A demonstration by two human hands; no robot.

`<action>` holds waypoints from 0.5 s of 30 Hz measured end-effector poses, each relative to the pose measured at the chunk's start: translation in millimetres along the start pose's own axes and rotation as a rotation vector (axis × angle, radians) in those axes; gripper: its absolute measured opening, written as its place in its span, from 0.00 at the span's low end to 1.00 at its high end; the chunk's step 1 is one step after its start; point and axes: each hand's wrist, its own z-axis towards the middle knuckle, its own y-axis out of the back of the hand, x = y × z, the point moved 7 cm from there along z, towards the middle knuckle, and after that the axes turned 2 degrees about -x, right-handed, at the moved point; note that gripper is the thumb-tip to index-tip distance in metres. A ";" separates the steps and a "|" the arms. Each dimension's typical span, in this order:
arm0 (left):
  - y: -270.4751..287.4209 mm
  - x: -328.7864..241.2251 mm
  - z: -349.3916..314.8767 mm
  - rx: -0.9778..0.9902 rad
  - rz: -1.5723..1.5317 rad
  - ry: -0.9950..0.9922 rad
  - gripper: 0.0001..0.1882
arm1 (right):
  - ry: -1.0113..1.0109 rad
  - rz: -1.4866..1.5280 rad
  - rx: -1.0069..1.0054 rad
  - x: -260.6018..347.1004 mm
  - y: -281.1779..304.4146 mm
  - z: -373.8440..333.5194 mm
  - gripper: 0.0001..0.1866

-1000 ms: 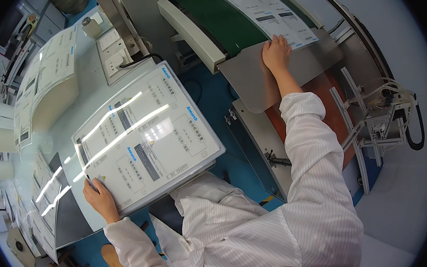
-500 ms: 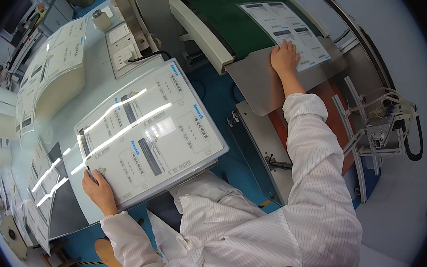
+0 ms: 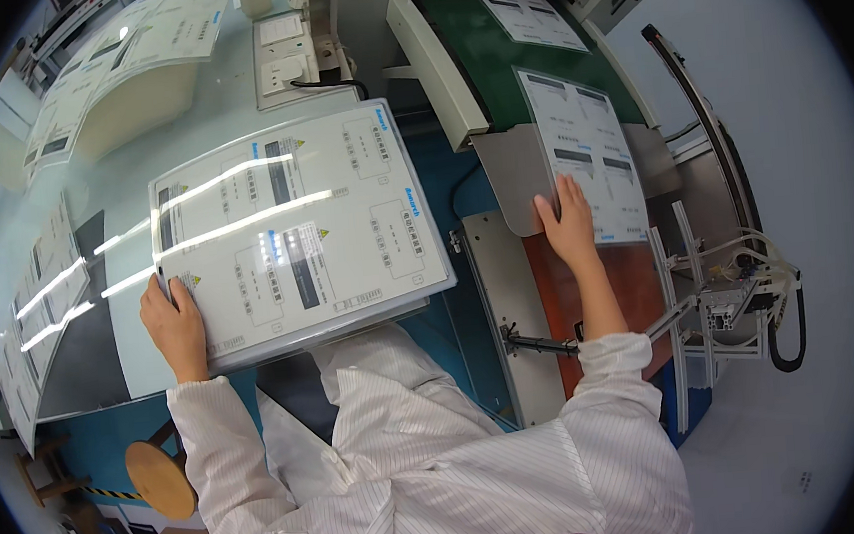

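My left hand grips the near left edge of a stack of clear-edged printed sheets, its thumb over the edge. The stack lies on the front of the glass-topped table and overhangs it. To the right, my right hand rests with outstretched fingers on the left edge of a white printed sheet, thumb apart. This sheet stretches from the green conveyor belt across a grey metal plate, its near end above an orange surface. Farther back, another printed sheet lies on the belt.
On the table's left lie more printed sheets, some curved over a pale roll, and a dark grey sheet. A socket box with a black cable stands behind the stack. Right of the orange surface is a metal frame with tubing.
My right hand has come toward me, and the sheet under it has slid nearer, past the metal plate. The sheet behind shows farther along the belt. My left hand stays at the stack.
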 end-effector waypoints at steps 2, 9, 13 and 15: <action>4.4 -1.3 -2.2 -0.014 0.006 -0.028 0.23 | 0.011 -0.063 0.134 25.0 8.0 -21.1 0.43; 5.3 -4.6 -2.3 -0.024 -0.029 -0.008 0.24 | -0.011 -0.276 0.261 52.8 16.8 -42.3 0.39; 9.0 -2.6 -2.8 -0.066 -0.022 -0.025 0.23 | 0.028 -0.288 0.178 61.0 14.4 -28.2 0.35; 12.4 -5.0 -4.5 -0.087 -0.043 -0.064 0.22 | -0.030 -0.178 0.184 72.8 26.2 -21.1 0.30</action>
